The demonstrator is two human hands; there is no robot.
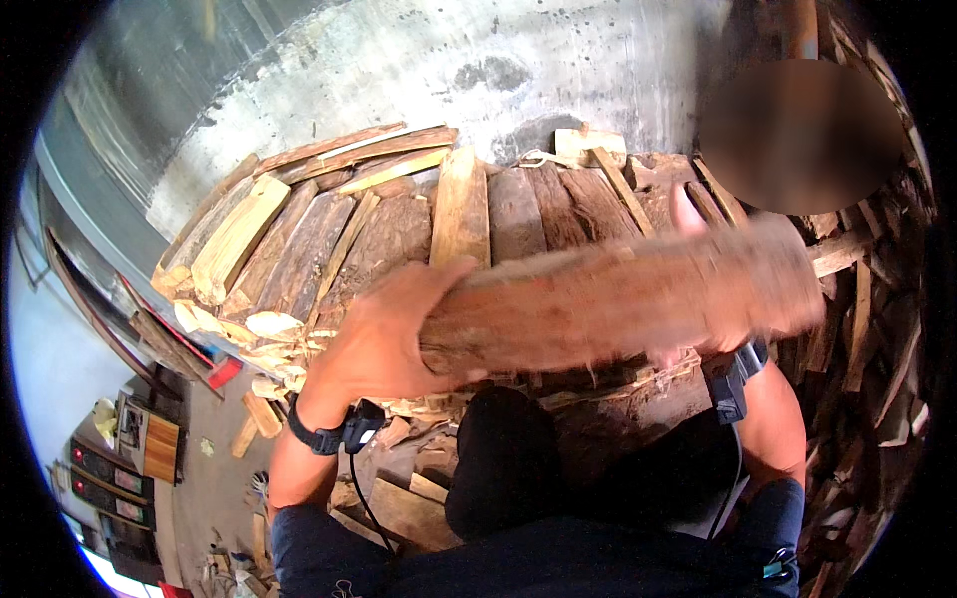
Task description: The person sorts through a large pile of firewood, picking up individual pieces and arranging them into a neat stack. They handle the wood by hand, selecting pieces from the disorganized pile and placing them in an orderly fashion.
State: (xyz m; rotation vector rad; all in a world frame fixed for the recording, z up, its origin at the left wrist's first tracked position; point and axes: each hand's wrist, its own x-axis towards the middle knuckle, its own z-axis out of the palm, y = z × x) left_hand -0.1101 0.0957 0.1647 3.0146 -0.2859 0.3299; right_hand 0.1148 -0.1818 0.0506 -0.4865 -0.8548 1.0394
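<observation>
A thick split log (pixel 598 306) is held crosswise before me, above a stack of firewood (pixel 389 232), its right part blurred. My left hand (pixel 396 336) grips the log's left end, with the thumb on top. At the right part of the log is my right hand (pixel 710 321), mostly hidden behind the wood, with a finger or thumb showing above its upper edge. Each wrist wears a strapped device with a cable. Beneath the log, split pieces lie side by side, among them a pale billet (pixel 461 205) and a yellowish one (pixel 239 239) at the left.
A stained concrete wall (pixel 583 60) rises behind the stack. More firewood is heaped at the right (pixel 860 321), and split pieces (pixel 411 508) lie low by my legs. Loose sticks (pixel 262 415) and a wooden-topped item (pixel 161 448) are on the left. A blurred patch covers the upper right.
</observation>
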